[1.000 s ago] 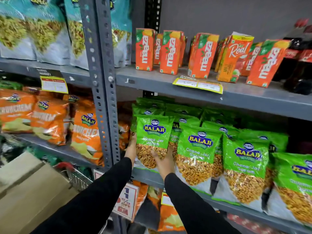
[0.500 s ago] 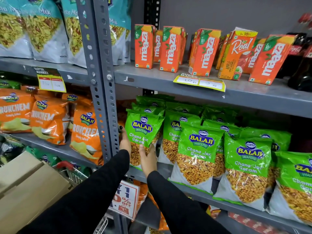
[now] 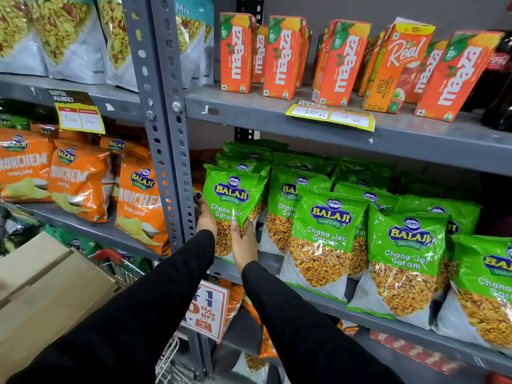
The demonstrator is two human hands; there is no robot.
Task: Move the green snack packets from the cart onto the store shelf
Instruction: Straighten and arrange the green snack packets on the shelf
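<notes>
A green Balaji snack packet (image 3: 235,200) stands upright at the left end of the middle grey shelf (image 3: 318,299), right beside the shelf post. My left hand (image 3: 205,217) grips its left edge and my right hand (image 3: 243,245) holds its lower front. Several more green packets (image 3: 329,231) stand in rows to its right and behind it. The wire cart (image 3: 124,268), with a red handle, shows at lower left with green packets (image 3: 76,243) inside, mostly hidden by a box.
The perforated grey post (image 3: 163,120) rises just left of my hands. Orange chip bags (image 3: 80,184) fill the left shelf. Orange juice cartons (image 3: 343,62) line the shelf above. A cardboard box (image 3: 41,292) sits at lower left. A discount sign (image 3: 206,310) hangs below.
Both hands have carried the green packet leftward, from in front of the neighbouring packets to the shelf's left end beside the post.
</notes>
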